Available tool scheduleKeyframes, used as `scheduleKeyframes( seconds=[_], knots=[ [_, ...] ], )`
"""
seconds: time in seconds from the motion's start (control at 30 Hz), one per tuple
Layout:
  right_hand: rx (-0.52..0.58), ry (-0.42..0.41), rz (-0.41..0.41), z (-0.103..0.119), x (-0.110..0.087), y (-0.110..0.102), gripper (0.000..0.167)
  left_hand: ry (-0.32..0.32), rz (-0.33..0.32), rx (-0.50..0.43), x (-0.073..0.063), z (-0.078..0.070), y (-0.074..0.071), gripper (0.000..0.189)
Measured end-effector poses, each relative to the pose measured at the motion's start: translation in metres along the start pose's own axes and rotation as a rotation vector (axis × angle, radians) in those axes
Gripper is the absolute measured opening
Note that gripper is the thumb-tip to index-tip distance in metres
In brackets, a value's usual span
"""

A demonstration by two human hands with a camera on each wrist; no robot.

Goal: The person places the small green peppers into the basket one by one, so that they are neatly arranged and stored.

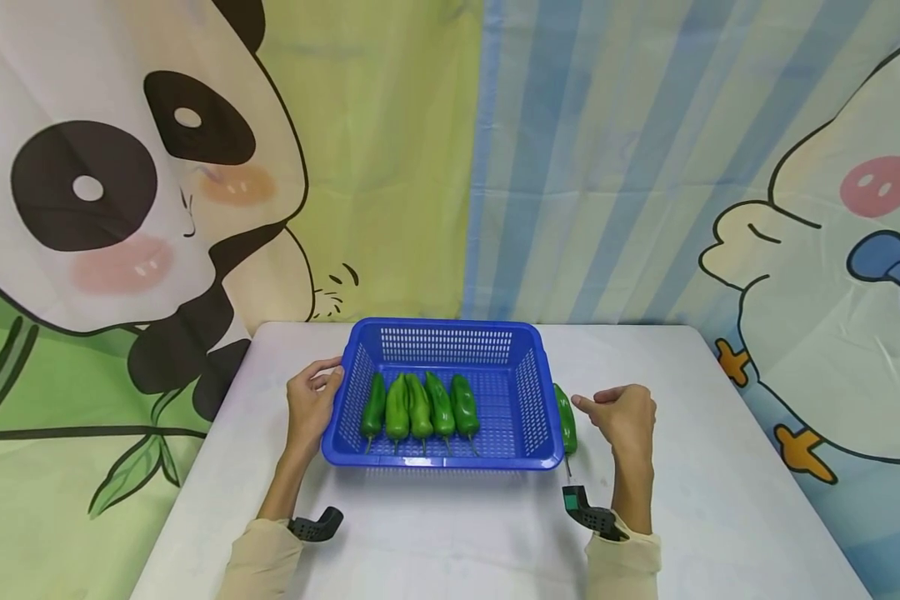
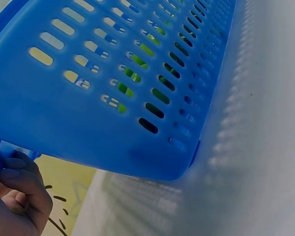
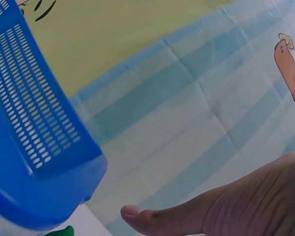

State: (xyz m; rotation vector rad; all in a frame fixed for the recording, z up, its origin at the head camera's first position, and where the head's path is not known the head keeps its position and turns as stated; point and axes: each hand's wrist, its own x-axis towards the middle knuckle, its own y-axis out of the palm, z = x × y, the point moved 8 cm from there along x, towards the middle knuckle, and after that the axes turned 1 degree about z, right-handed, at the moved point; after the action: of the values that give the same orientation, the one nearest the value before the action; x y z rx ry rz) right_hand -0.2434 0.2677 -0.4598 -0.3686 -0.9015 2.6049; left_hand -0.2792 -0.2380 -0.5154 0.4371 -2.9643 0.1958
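Observation:
A blue plastic basket [image 1: 441,461] with slotted walls is on the white table. Several long green peppers [image 1: 419,408] lie side by side in its left and middle part, stems toward the person. My left hand [image 1: 315,402] grips the basket's left rim; in the left wrist view the curled fingers [image 2: 24,184] are at the rim. Just outside the basket's right wall lies one more green pepper [image 1: 567,423], partly hidden by the rim. Close to its right is my right hand [image 1: 624,417], thumb straight and apart from that pepper, holding nothing. Only the thumb and palm edge [image 3: 187,214] show in the right wrist view.
Behind the white table [image 1: 727,500] hangs a printed curtain [image 1: 390,167] with a panda and a white cartoon figure. Each wrist wears a black camera mount [image 1: 318,525], and a similar mount [image 1: 592,512] is on the right.

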Motion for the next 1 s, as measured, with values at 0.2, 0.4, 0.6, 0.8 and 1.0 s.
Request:
scheduleKeyframes(
  seconds=[0.2, 0.4, 0.6, 0.8, 1.0],
  knots=[
    [-0.033, 0.047, 0.014, -0.017, 0.005, 0.009, 0.047, -0.009, 0.000, 0.005, -0.001, 0.002, 0.000, 0.031],
    [-0.041, 0.104, 0.039, -0.029, 0.011, 0.019, 0.048, -0.005, 0.002, 0.004, 0.000, 0.001, 0.000, 0.031],
    [-0.066, 0.124, 0.080, -0.036, 0.015, 0.027, 0.048, -0.012, 0.005, -0.003, 0.000, 0.001, 0.000, 0.032],
    [-0.073, 0.126, 0.097, -0.041, 0.017, 0.034, 0.048, -0.015, 0.007, -0.003, -0.001, 0.000, 0.001, 0.032],
    [-0.085, 0.073, 0.103, -0.045, 0.018, 0.042, 0.044, -0.002, 0.001, 0.001, 0.000, -0.001, 0.000, 0.031]
  ],
)
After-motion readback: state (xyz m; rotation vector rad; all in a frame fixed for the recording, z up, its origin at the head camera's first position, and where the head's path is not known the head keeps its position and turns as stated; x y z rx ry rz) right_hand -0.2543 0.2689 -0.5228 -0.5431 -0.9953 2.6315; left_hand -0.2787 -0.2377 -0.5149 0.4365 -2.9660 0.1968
